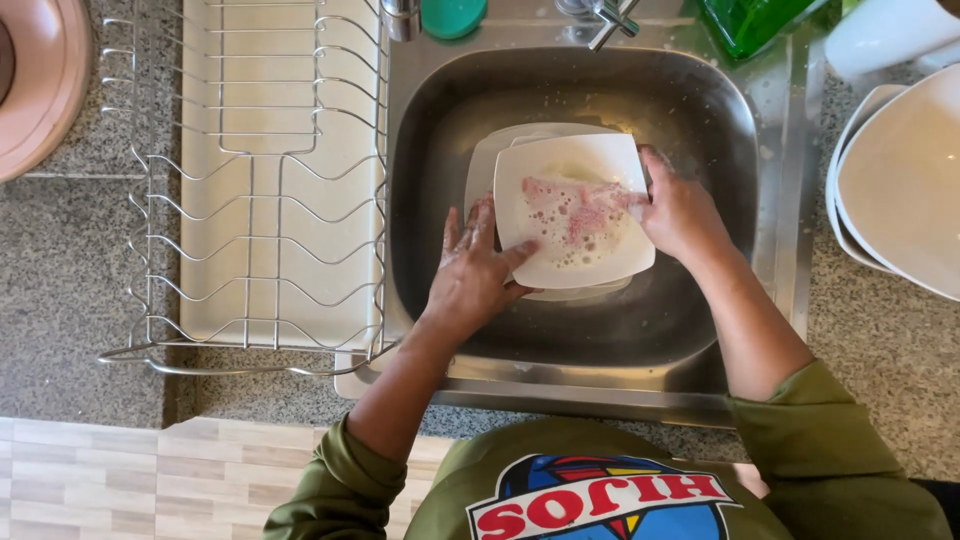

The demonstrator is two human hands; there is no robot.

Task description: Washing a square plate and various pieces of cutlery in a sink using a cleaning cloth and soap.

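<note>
Scrubbing a square white plate [578, 215] held over the steel sink [720, 130], the person grips its left edge with the left hand [473, 272] while the right hand [678, 208] rubs pinkish suds across it (any sponge is hidden). A firm left grip should stop slipping onto the plates beneath [482, 165]. An empty wire rack [250, 180] stands left.

Person, seen from above: wore an olive-green long-sleeved sweatshirt, both sleeves pushed up toward the elbows and bunched in soft folds, forearms bare below them. Chest of the garment carried a large printed emblem in blue, red, yellow and white, with a curved white band of red lettering across it. Left hand [472, 272] and right hand [682, 212] were bare, without rings, watch or gloves; the fingers [466, 224] looked wet with suds.
</note>
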